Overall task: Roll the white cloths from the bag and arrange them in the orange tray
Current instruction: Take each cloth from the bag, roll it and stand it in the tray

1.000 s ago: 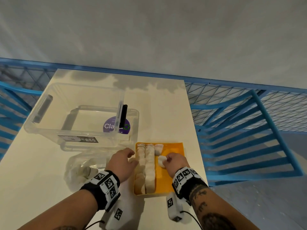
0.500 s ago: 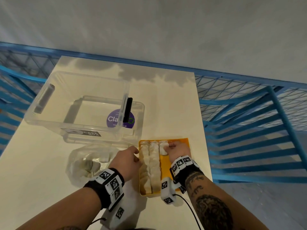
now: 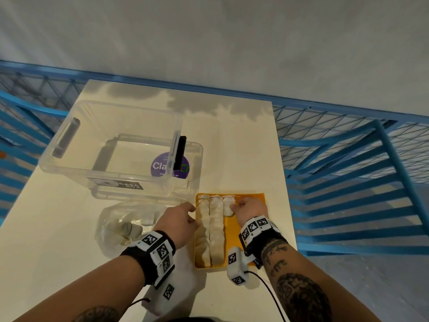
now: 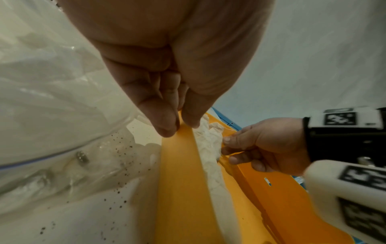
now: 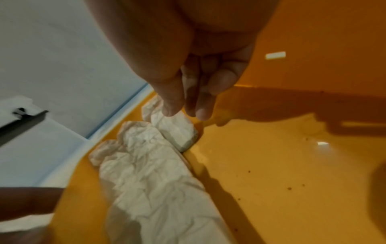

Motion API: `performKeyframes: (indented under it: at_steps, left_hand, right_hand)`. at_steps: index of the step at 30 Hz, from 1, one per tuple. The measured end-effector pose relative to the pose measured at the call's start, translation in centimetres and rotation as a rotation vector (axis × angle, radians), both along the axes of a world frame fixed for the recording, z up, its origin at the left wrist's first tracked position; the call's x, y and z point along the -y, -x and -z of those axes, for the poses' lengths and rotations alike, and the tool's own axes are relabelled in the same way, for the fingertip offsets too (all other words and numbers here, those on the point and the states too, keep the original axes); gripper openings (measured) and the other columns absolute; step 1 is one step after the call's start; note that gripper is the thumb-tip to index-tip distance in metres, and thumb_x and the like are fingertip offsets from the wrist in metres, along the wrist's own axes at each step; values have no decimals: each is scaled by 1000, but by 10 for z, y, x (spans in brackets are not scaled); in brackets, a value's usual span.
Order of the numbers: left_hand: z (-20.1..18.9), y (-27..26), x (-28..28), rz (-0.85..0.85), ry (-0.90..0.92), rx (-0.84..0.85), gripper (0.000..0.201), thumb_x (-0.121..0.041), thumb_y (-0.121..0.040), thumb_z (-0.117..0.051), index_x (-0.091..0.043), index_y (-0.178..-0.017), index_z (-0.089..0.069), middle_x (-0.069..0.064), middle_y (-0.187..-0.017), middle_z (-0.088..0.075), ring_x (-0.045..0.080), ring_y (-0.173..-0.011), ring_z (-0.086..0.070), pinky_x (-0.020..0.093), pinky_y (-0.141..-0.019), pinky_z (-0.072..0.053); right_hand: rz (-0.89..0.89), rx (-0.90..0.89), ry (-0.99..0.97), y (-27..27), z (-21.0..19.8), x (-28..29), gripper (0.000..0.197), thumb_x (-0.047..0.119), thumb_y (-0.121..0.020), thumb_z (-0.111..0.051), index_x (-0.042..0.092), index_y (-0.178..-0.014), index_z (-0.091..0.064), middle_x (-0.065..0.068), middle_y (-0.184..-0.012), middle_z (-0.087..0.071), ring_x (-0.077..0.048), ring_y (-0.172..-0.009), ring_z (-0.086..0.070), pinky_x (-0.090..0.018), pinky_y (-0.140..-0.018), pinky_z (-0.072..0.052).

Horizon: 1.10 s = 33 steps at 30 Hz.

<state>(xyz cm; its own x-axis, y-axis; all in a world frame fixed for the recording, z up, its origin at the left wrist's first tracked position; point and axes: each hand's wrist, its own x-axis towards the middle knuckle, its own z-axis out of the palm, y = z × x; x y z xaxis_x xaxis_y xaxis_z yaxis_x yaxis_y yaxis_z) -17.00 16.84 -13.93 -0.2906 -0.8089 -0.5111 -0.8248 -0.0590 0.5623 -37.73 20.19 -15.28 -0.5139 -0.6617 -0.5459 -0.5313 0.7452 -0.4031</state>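
Note:
The orange tray (image 3: 232, 233) lies near the table's right edge. Two full rows of rolled white cloths (image 3: 210, 228) fill its left side. A third row starts at the far end with a short rolled cloth (image 3: 228, 206). My right hand (image 3: 234, 206) pinches that roll between thumb and fingers (image 5: 171, 109), and the roll (image 5: 173, 130) rests on the tray floor (image 5: 271, 165). My left hand (image 3: 192, 213) pinches the tray's left wall (image 4: 179, 165) between thumb and forefinger. The clear plastic bag (image 3: 125, 224) with more white cloths lies left of the tray.
A clear plastic box (image 3: 111, 147) sits on its lid with a purple sticker, just beyond the bag and tray. Blue metal railing and frames (image 3: 348, 182) surround the table. The table's right edge runs close to the tray.
My right hand carried the rolled cloth from the tray's middle to the far end of the third row and set it down there. My left hand stayed on the tray's left wall.

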Motion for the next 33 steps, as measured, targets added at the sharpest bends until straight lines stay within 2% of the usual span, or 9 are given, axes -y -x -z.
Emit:
performKeyframes:
  at_steps: [5,9,14,17,21,24,27,31,33]
  left_hand:
    - [-1,1,2,9,25,9,40,-23,-91,-60,-23,-131,-56,-4,-102,-72,12,-89,-60,23,-79,-47]
    - [-1,1,0,2,34,-2,40,-23,-91,-58,-23,-131,-56,-1,-105,-71,17,-94,-65,28,-83,-52]
    - [-3,-4,-6,2,64,-27,37,-29,-94,-56,-22,-130,-56,0,-106,-72,19,-95,-67,28,-84,-52]
    - [-12,-22,-8,-11,125,-76,27,-32,-92,-54,-27,-117,-63,-1,-94,-73,20,-85,-69,33,-82,-57]
    - [-31,-79,4,-139,167,-107,11,-26,-87,-55,-25,-84,-66,0,-71,-72,20,-64,-69,33,-62,-59]
    - [-32,-132,14,-192,190,56,12,-24,-86,-56,-24,-89,-68,-1,-78,-73,18,-71,-68,27,-67,-54]
    - [-15,-155,13,-96,177,200,16,-26,-86,-60,-24,-99,-70,1,-98,-72,20,-92,-63,23,-78,-46]
    - [9,-142,-2,164,98,266,20,-40,-78,-64,-20,-82,-62,-2,-90,-64,21,-88,-60,25,-77,-45]
    - [20,-139,-9,259,143,309,29,-45,-73,-56,-24,-93,-58,0,-104,-59,25,-101,-56,31,-91,-44]
  right_hand:
    - [-131,-32,-22,-17,-8,-39,40,38,-95,-53,21,-131,-58,-3,-133,-61,-24,-119,-58,-32,-96,-48]
    - [-336,7,-47,-42,-1,-92,34,51,-93,-47,30,-113,-64,5,-114,-68,-19,-106,-62,-35,-90,-51]
    - [-571,-151,-55,-54,9,-117,51,58,-98,-24,27,-104,-64,5,-106,-68,-21,-102,-59,-36,-89,-42]
    - [-620,-239,-76,-56,9,-119,53,56,-100,-18,30,-108,-62,5,-107,-68,-21,-104,-58,-37,-88,-39]
    - [-637,-297,-72,-61,6,-121,51,53,-101,-15,32,-111,-61,5,-109,-68,-21,-105,-58,-38,-90,-35]
    - [-654,-316,-76,-64,6,-120,57,58,-99,-10,36,-114,-61,10,-113,-67,-18,-109,-57,-38,-94,-34]
    - [-708,-344,-103,-65,8,-118,73,71,-89,0,38,-114,-61,12,-114,-65,-18,-112,-55,-40,-95,-34]
    - [-711,-361,-98,-67,8,-115,94,78,-72,13,35,-108,-62,11,-110,-64,-18,-110,-54,-41,-94,-35]
    - [-700,-357,-98,-68,8,-115,96,78,-69,14,36,-108,-63,10,-110,-64,-18,-111,-53,-41,-96,-33]
